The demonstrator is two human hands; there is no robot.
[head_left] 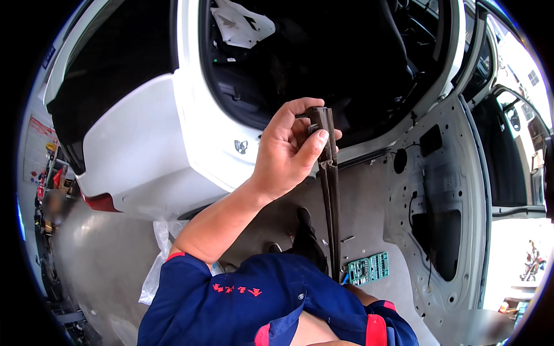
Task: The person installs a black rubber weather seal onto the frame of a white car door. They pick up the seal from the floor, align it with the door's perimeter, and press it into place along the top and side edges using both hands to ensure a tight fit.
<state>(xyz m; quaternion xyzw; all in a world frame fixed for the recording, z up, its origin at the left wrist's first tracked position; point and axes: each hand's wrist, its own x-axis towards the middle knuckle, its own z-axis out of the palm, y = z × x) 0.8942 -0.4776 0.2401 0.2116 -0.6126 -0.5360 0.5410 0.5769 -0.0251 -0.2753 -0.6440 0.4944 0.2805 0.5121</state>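
Observation:
My left hand (291, 147) is closed round the upper end of a long dark trim strip (330, 196), thumb pressed on its face and fingers behind it. The strip hangs nearly upright in front of my body, its lower end running down to my blue jacket. Just below my thumb it shows a pale, rough-looking break or joint. Of my right arm (360, 295) only a bit shows beside the jacket; my right hand is out of sight. Beyond the strip is the open rear doorway of a white car (190, 115).
The opened car door (398, 190), stripped to bare metal with cut-outs and a hanging cable, stands on the right. A green tool case (369, 269) lies on the floor near my feet. Clear plastic sheeting (157, 262) is at left. A loose white panel (245, 26) rests inside the car.

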